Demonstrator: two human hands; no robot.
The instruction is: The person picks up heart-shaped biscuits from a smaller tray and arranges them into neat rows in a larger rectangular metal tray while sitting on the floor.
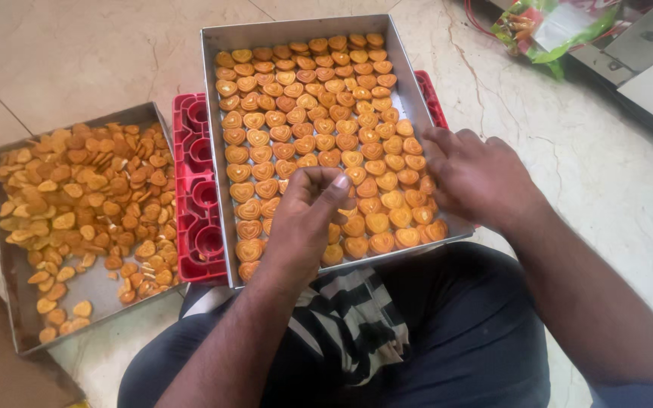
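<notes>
A metal tray (406,79) in front of me holds several rows of orange heart-shaped biscuits (304,106) laid flat. My left hand (304,215) hovers over the tray's near left part, fingers pinched together, apparently on a biscuit that I cannot see clearly. My right hand (478,177) lies palm down over the biscuits at the tray's near right edge, fingers bent. Whether it holds anything is hidden.
A second metal tray (9,264) on the left carries a loose heap of similar biscuits (88,189). A red plastic crate (194,196) sits under the main tray. A green and red bag (549,26) lies at the far right. The floor is pale tile. My lap is below.
</notes>
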